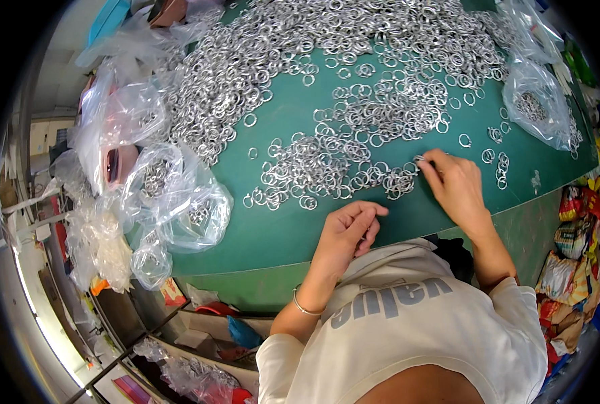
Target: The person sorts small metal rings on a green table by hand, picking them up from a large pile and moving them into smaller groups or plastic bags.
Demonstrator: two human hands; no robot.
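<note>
Silver metal rings lie in a loose heap (313, 165) on the green tabletop (279, 114), just beyond my hands. At the heap's right end, my right hand (456, 187) pinches a metal ring (419, 159) between thumb and forefinger. My left hand (351, 232) is held near the table's front edge, apart from the heap. Its fingers curl in under the thumb, with the forefinger reaching a little further out. Whatever those curled fingers hold, if anything, is hidden.
A much larger pile of rings (354, 27) covers the far side. Clear plastic bags (179, 195) with rings stand at the left, and another bag (539, 97) sits at the right. A few stray rings (502, 168) lie right of my right hand. Coloured packages (572, 269) are stacked beyond the right edge.
</note>
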